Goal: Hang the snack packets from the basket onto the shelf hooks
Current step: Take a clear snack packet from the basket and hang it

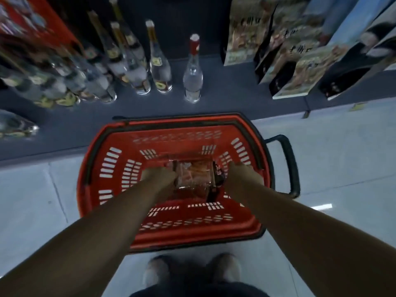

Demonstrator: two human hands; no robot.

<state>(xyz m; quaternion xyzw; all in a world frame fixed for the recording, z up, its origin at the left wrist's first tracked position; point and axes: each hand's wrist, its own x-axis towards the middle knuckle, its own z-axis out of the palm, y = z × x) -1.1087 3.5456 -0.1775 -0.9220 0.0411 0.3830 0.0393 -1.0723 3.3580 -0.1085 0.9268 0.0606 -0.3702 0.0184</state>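
1. Floor [342,168] first: pale tiles take up the lower half of the frame, with open room left and right of the basket.
2. Low dark shelf [64,129] runs across the upper half, its front edge slanting down to the left. The basket's far rim sits right against that edge.
3. Red basket [246,228] sits center frame on the floor, black handle [289,163] sticking out on its right side.
4. Clear bottles [192,78] stand upper left to center on the shelf, boxes [300,78] upper right.
5. Snack packets [195,174] lie at the bottom of the basket, between both hands.
6. Left hand [158,176] is down inside, touching the packets' left edge; the grip's too blurry to call.
7. Right hand [242,179] is at their right edge by the basket wall, same story, can't tell.
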